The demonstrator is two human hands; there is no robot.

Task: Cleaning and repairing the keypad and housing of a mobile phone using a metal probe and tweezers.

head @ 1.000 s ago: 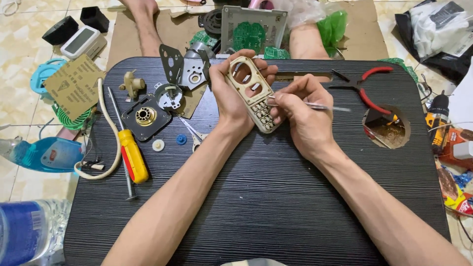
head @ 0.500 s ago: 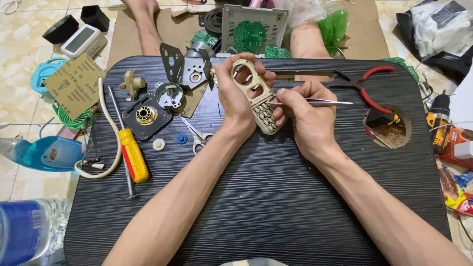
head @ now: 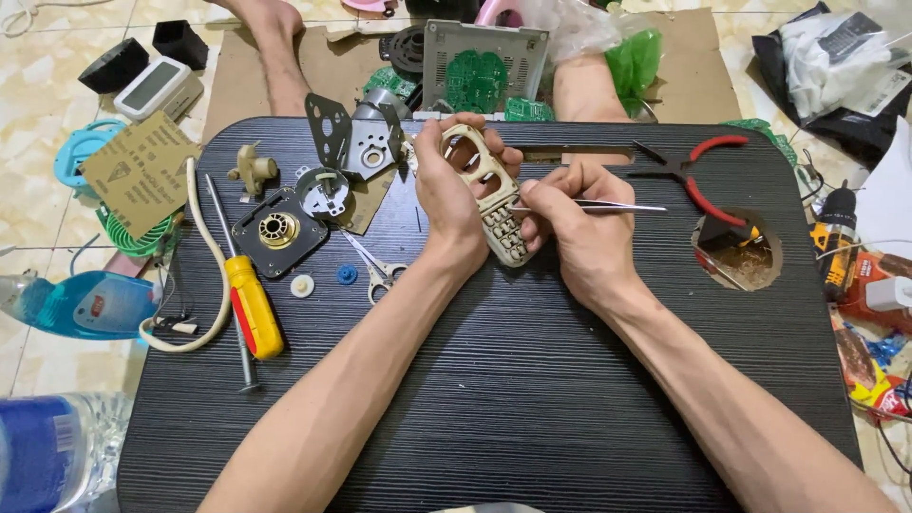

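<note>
My left hand grips a beige phone front cover with keypad holes, holding it upright and tilted over the black table. Against the cover's lower keypad part, my right hand pinches thin metal tweezers, their free end pointing right. The two hands touch around the cover near the table's far middle.
On the table's left lie a yellow-handled screwdriver, small scissors, a round motor part on a black plate and metal brackets. Red-handled pliers lie at right by a round hole. Green circuit boards sit beyond.
My left hand has turned the cover more upright and my right hand has shifted the tweezers down to the keypad part. Nothing else on the table has moved.
</note>
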